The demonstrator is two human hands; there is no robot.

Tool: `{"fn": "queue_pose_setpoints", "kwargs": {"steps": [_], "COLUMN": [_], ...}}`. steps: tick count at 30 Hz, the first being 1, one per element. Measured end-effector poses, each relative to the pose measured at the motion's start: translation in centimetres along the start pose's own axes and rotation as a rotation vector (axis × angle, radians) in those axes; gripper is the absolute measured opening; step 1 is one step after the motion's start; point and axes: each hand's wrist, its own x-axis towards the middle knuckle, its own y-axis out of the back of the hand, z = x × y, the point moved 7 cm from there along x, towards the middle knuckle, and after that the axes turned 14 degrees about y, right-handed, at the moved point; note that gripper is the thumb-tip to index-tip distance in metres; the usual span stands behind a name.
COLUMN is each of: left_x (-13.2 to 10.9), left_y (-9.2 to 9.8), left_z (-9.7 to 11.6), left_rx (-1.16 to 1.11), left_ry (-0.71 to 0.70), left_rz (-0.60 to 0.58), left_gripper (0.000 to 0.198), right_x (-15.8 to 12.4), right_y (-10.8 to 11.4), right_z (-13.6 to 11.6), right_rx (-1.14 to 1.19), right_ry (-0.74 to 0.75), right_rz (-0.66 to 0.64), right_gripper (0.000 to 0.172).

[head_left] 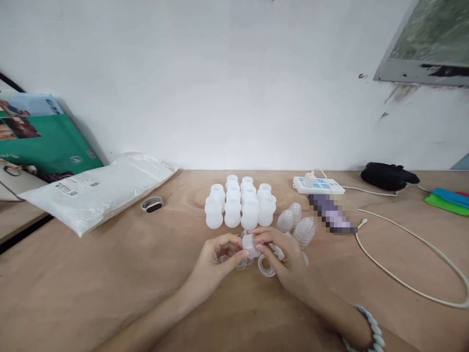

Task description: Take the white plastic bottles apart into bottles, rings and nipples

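Note:
Between my two hands is a small clear plastic threaded collar (248, 246), held up just in front of the bottles. The thumb and fingers of my left hand (212, 256) pinch its left side. From the right, my right hand (287, 252) grips the same piece with its fingertips. Under my hands lie several clear rings (261, 268), partly covered by my fingers. Several frosted white small bottles (232, 213), waisted and open at the top, stand upright in rows just beyond. Clear domed caps (305, 232) sit beyond my right hand.
A white packing bag (110, 190) and a fitness band (152, 204) lie to the left. On the right are a power strip (318, 186), a blurred phone (331, 213), a looped white cable (406, 288) and a black pouch (388, 176). A wall closes off the back.

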Motion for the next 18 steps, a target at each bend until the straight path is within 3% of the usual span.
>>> {"fn": "queue_pose_setpoints", "kwargs": {"steps": [2, 5, 7, 11, 18], "left_x": [-0.6, -1.4, -1.7, -1.6, -1.5], "left_y": [0.3, 0.4, 0.0, -0.4, -0.1], "left_z": [0.6, 1.7, 2.1, 2.0, 1.4], "left_rx": [0.037, 0.169, 0.286, 0.363, 0.321], "left_ry": [-0.094, -0.232, -0.283, -0.302, -0.285], "left_rz": [0.085, 0.197, 0.189, 0.138, 0.116], "left_gripper": [0.032, 0.053, 0.054, 0.031, 0.037], "right_x": [0.1, 0.2, 0.3, 0.3, 0.0], "right_y": [0.0, -0.2, -0.3, -0.3, -0.3], "right_z": [-0.5, -1.2, -1.7, -1.9, -0.5], "right_rx": [-0.009, -0.022, -0.023, 0.010, 0.257], "right_ry": [0.018, 0.035, 0.062, 0.094, -0.056], "right_rz": [-0.022, -0.045, -0.047, -0.018, 0.049], "right_gripper": [0.014, 0.014, 0.013, 0.012, 0.013]}}
